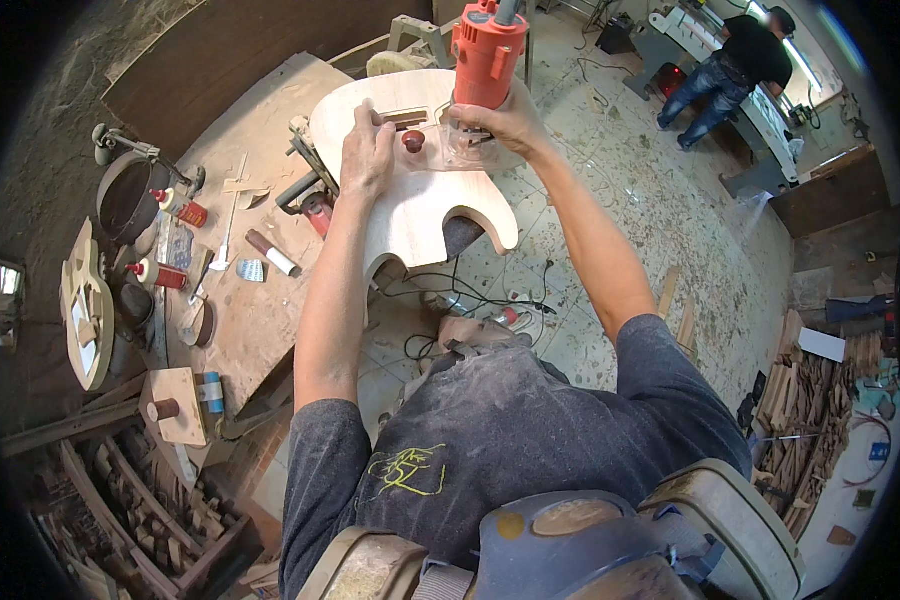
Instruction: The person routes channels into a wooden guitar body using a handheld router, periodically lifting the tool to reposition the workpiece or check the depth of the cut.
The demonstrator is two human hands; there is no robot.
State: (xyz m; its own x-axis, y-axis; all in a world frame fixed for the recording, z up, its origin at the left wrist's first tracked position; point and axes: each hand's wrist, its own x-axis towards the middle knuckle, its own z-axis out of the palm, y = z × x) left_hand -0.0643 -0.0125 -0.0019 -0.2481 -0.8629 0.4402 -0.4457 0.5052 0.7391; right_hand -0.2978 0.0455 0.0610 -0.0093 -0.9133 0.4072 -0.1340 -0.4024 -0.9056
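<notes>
A pale wood guitar body (420,215) lies in front of me, overhanging the workbench edge, with a routed cavity in its upper part. My right hand (505,118) wraps round the lower part of a red handheld router (488,60), which stands upright on the body's right side. Its clear plastic base plate (452,152) extends left and carries a dark red round knob (413,141). Just left of the knob, my left hand (368,155) rests on the wood with bent fingers, apart from the knob. The router bit is hidden by my right hand and the base.
On the bench (245,330) at left are glue bottles (182,208), a caliper (232,215) and a clamp (305,185). Another guitar body (85,310) leans at far left. Cables (470,295) lie on the floor. A person (740,70) stands at a far-right bench; wood scraps (810,420) are stacked right.
</notes>
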